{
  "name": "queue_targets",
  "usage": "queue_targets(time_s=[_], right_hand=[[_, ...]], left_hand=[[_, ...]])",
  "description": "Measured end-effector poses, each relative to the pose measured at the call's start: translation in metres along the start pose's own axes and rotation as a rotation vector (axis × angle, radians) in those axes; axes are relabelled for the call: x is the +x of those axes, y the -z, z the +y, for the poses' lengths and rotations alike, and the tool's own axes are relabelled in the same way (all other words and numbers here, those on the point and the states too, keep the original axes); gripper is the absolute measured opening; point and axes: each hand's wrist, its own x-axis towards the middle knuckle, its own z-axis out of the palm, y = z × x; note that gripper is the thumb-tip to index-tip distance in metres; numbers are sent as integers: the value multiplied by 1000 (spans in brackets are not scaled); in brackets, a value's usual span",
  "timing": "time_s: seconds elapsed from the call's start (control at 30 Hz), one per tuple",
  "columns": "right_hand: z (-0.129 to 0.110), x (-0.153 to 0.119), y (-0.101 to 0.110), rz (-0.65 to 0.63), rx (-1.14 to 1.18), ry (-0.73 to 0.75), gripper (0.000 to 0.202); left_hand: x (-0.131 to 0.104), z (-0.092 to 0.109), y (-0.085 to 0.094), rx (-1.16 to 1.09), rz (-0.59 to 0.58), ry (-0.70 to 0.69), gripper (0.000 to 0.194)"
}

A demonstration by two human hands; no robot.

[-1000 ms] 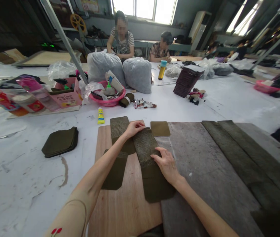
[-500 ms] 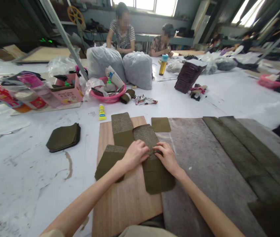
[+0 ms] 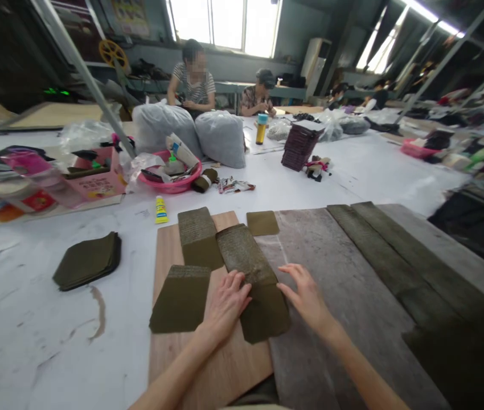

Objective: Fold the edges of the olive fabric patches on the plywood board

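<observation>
White covering (image 3: 20, 353) spreads over a wide work table, and on its near side a pale wooden board (image 3: 182, 364) meets a gray, scuffed sheet (image 3: 331, 273). Across the seam between board and sheet lies a long green piece (image 3: 242, 250), rough on its far half and smooth on its near half. The left hand (image 3: 227, 302) rests on its left edge, fingers close together and bent over it; whether they pinch it, I cannot tell. The right hand (image 3: 308, 293) is at the other edge, fingers apart, the thumb and forefinger spread, with nothing clamped between them.

Left of the left hand, a short green piece (image 3: 182, 302) lies flat on the board, and beyond it is another two-part piece (image 3: 201, 239), close beside the long one. Farther left, on the white covering, sits a stack of green pieces (image 3: 88, 261). Long dark strips (image 3: 396, 256) run along the gray sheet at the right, and a small green rectangle (image 3: 262, 222) lies near its far left corner.

Past the board come a yellow tube (image 3: 160, 210), a pink basket (image 3: 173, 185) of odds and ends, two stuffed bags (image 3: 221, 138) and a dark stack (image 3: 299, 146). Two people (image 3: 194, 82) sit beyond, before a bright window (image 3: 227, 24).
</observation>
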Motion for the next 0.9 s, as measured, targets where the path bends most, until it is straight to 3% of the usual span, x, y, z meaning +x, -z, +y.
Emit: queue_targets(time_s=[0.1,0.17,0.3,0.4,0.57,0.7,0.9], right_hand=[[-15,-74,-7,-18,-173,-75,54],[-24,-115,-20,-95,-255,-113,74],[-25,-157,-38,-141,-320,-181,92],[-21,-167,-42,-113,-345,-124,101],[-25,-171,-61,4,-418,-82,78],[-25,-170,-71,125,-433,-42,72],[-27,-165,-43,174,-398,-144,85]], left_hand=[[-7,1,-6,3,39,3,15],[-12,0,-10,-18,29,-14,18],[-17,-6,-19,16,43,-47,30],[-18,-8,-24,30,52,-70,34],[-21,-12,-27,3,76,-106,36],[-21,-15,-30,5,62,-129,37],[-23,-12,-26,4,68,-110,36]])
